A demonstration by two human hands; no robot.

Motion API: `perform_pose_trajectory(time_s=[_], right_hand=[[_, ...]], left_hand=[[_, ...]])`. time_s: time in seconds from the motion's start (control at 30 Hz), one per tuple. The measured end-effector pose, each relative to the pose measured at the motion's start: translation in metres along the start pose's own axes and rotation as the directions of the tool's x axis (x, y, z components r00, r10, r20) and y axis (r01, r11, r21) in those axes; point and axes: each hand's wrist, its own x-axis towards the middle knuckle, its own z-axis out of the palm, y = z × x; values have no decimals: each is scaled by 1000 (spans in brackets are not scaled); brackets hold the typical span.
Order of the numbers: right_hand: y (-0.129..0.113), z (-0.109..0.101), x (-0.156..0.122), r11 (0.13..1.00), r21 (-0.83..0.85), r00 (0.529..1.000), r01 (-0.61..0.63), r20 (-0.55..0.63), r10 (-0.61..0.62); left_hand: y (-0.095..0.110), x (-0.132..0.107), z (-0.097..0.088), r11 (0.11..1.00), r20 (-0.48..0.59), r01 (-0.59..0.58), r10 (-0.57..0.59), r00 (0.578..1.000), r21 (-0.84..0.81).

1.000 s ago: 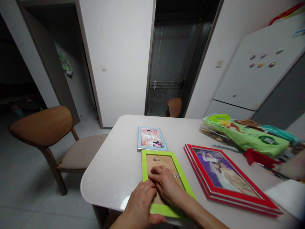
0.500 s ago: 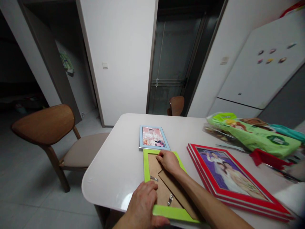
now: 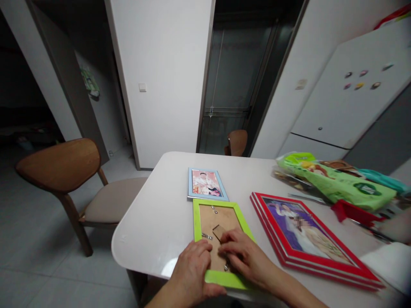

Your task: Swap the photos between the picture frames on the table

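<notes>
A green picture frame lies face down on the table, its brown backing board and metal clips showing. My left hand grips the frame's near left corner, fingers over the side bar and thumb along the near edge. Over the lower right of the backing is my right hand, its fingers bent and drawn together beside a metal clip. What its fingertips hold, if anything, is hidden. The fold-out stand is mostly under this hand. Just beyond the green frame sits a light blue picture frame, photo side up.
Stacked red picture frames lie to the right on the white table. Behind them are a green plastic package and a red object. A wooden chair stands left of the table.
My right hand has moved from the far end of the backing toward me, uncovering the far clip. My left hand keeps its grip on the green frame.
</notes>
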Motion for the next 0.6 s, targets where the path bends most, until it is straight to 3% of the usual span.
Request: perform_pose_trajectory(time_s=[0.1, 0.33, 0.43, 0.47, 0.5, 0.53, 0.57, 0.6], right_hand=[[-5, 0, -25, 996, -43, 996, 73, 52, -70], [0, -1, -41, 990, 39, 990, 136, 29, -137], [14, 1, -51, 987, 163, 988, -11, -152, 36], [20, 2, -54, 964, 244, 952, -105, -256, 169], [25, 2, -57, 913, 359, 877, -197, -352, 327], [30, 3, -59, 829, 498, 770, -256, -413, 486], [32, 5, -60, 724, 637, 667, -266, -421, 615], [33, 9, -60, 609, 759, 602, -232, -380, 702]], left_hand=[[1, 1, -3, 1000, 20, 5, -5, 1000, -3], [5, 1, -6, 1000, 39, 26, -26, 999, -3], [8, 1, -11, 999, 8, -1, 1, 1000, -40], [9, 1, -14, 998, -15, -21, 20, 1000, -62], [11, 1, -17, 995, -42, -43, 39, 998, -88], [13, 2, -21, 992, -72, -56, 48, 996, -115], [16, 3, -25, 989, -102, -55, 41, 994, -141], [18, 3, -29, 985, -128, -45, 23, 992, -167]])
